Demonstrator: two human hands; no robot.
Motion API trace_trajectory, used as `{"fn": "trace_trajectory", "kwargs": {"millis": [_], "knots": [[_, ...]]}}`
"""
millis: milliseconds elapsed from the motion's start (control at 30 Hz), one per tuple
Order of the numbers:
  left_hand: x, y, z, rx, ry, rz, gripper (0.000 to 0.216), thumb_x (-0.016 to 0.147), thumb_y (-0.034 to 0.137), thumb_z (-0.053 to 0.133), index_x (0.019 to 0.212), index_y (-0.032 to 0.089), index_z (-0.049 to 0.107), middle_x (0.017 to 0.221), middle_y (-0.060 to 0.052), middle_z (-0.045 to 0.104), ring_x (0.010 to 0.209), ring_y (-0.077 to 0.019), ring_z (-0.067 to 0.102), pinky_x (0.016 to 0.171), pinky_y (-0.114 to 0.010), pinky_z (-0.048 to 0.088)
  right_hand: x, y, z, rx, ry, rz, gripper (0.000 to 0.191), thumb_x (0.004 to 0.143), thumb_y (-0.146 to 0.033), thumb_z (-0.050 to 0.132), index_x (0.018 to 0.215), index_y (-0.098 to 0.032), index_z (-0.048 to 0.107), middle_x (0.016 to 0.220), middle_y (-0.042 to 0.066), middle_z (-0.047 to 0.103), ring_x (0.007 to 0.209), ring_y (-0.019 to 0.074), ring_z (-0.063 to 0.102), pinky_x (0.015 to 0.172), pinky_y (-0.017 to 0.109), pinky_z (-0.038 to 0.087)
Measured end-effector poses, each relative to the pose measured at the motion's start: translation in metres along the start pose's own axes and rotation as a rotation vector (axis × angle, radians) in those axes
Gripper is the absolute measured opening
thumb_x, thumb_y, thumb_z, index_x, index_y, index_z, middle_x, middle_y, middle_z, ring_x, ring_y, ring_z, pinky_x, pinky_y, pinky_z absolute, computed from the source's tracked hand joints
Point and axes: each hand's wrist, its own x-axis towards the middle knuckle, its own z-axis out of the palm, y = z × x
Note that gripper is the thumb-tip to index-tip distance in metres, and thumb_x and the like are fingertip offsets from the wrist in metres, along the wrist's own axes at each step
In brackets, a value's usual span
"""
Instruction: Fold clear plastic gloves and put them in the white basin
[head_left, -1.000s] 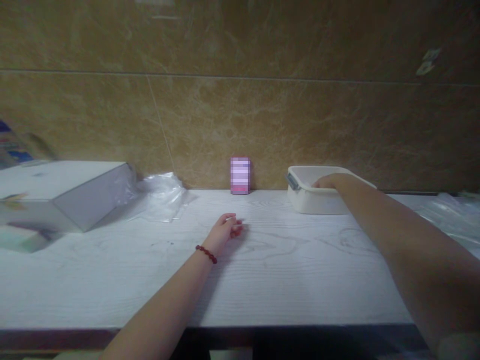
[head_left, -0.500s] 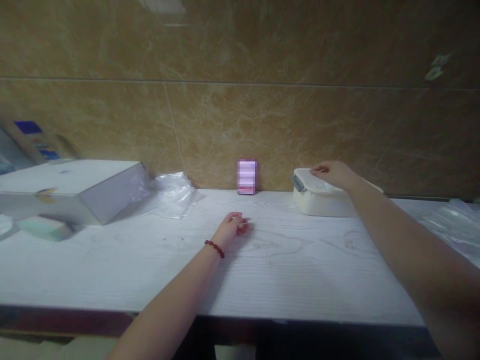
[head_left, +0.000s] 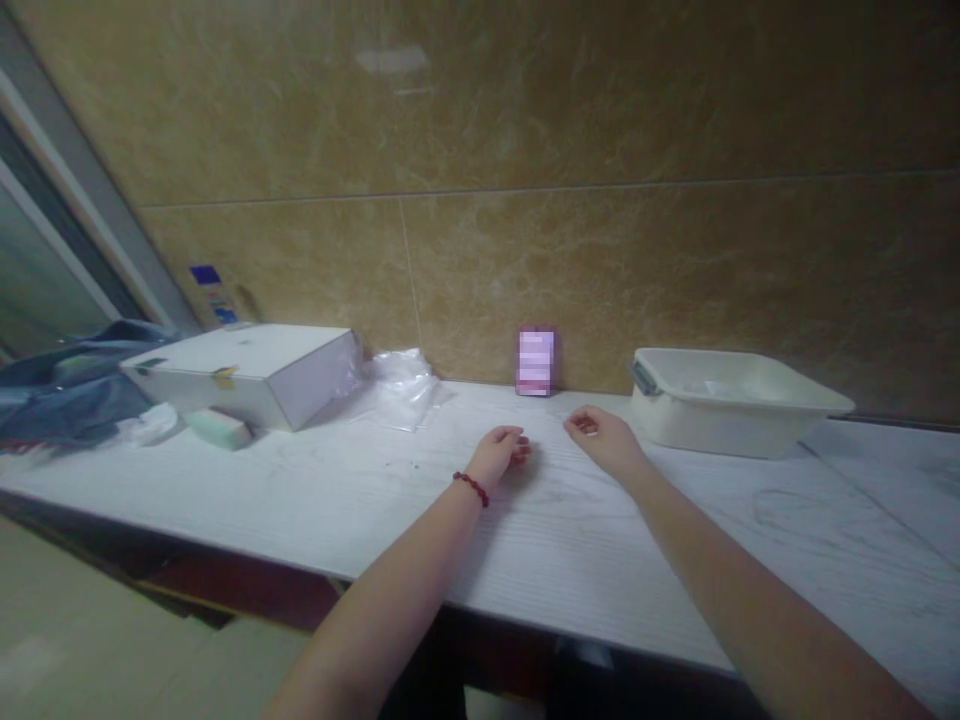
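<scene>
My left hand, with a dark red beaded bracelet on the wrist, is at the middle of the table. Its fingers are loosely curled and apart, and nothing shows in them. Facing it from the right, my right hand has its thumb and fingertips pinched together; whatever is between them is too small to make out. Beyond the right hand stands a cream plastic box with a grey clip, its top uncovered and some clear plastic inside. Between and behind both hands, a phone leans upright on the wall.
To the left lie a white carton, crumpled clear plastic bags, a pale green block, white crumpled material and dark blue fabric. A marbled wall closes off the back of the table.
My right hand has left the cream box and come in toward my left hand, fingertips still pinched. The left hand keeps much the same pose. The view has turned and tilted somewhat.
</scene>
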Motion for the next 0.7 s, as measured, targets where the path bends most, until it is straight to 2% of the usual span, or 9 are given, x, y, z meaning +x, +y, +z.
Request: {"fn": "trace_trajectory", "kwargs": {"millis": [100,233,400,600,700], "knots": [[0.003,-0.002,-0.002,0.024,-0.012,0.028,0.01,0.071,0.02,0.051,0.072,0.011,0.055,0.075,-0.007,0.058,0.059,-0.0103,0.057,0.051,-0.02,0.043,-0.006,0.015,0.022,0.031,0.035,0.003,0.015,0.068,-0.029,0.045,0.069,-0.018,0.054,0.067,0.001,0.059,0.059,0.011,0.054,0.054,0.021,0.042],[0.006,-0.004,-0.005,0.08,-0.02,0.072,0.012,0.07,0.02,0.051,0.072,0.011,0.058,0.078,-0.007,0.058,0.062,-0.0103,0.056,0.056,-0.022,0.044,-0.011,0.035,0.035,0.005,-0.007,0.007,0.015,0.069,-0.028,0.044,0.07,-0.019,0.055,0.067,0.001,0.059,0.06,0.0109,0.054,0.057,0.022,0.042],[0.009,-0.002,-0.01,0.227,-0.008,0.142,0.017,0.066,0.026,0.055,0.072,0.011,0.061,0.074,-0.007,0.06,0.066,-0.0109,0.054,0.059,-0.022,0.044,-0.014,0.038,0.037,0.036,-0.079,0.001,0.017,0.07,-0.029,0.042,0.072,-0.02,0.056,0.069,0.001,0.059,0.062,0.0114,0.054,0.059,0.022,0.043],[0.012,0.003,-0.022,0.501,0.083,0.296,0.019,0.062,0.032,0.059,0.067,0.013,0.062,0.061,-0.003,0.059,0.054,-0.009,0.05,0.054,-0.02,0.041,-0.016,0.035,0.033,0.098,-0.101,-0.002,0.018,0.07,-0.032,0.042,0.072,-0.019,0.054,0.07,0.001,0.059,0.064,0.0131,0.055,0.062,0.025,0.043],[0.015,0.002,-0.028,0.515,0.139,0.341,0.016,0.058,0.029,0.062,0.064,0.014,0.061,0.059,-0.003,0.059,0.053,-0.009,0.051,0.052,-0.02,0.04,-0.017,0.035,0.03,0.127,-0.103,0.013,0.017,0.07,-0.032,0.042,0.072,-0.02,0.054,0.069,0.001,0.059,0.064,0.0137,0.055,0.062,0.027,0.043]]}}
